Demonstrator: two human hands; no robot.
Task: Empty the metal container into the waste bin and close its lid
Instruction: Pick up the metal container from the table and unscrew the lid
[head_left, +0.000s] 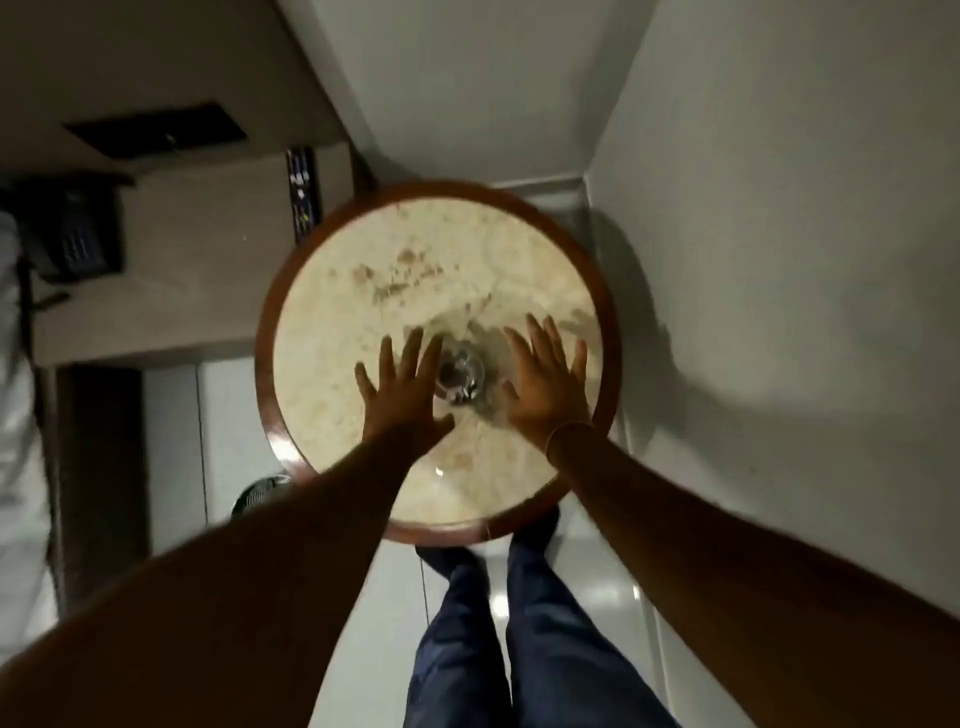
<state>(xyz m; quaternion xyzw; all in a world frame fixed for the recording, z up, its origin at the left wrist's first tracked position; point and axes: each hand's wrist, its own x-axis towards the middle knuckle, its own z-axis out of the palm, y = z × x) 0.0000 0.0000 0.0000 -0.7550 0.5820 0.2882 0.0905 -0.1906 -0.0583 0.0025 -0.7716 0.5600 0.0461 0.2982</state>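
Observation:
A small round metal container stands on a round marble-topped table with a brown wooden rim. It looks blurred and shows dark bits inside. My left hand hovers just left of it, fingers spread, holding nothing. My right hand hovers just right of it, fingers also spread and empty, with a bangle at the wrist. Neither hand clearly touches the container. A dark round bin peeks out on the floor left of the table, mostly hidden by my left forearm.
A wooden desk stands left of the table with a remote control and a dark telephone on it. White walls close in behind and to the right. My legs in blue trousers stand on the shiny floor below the table.

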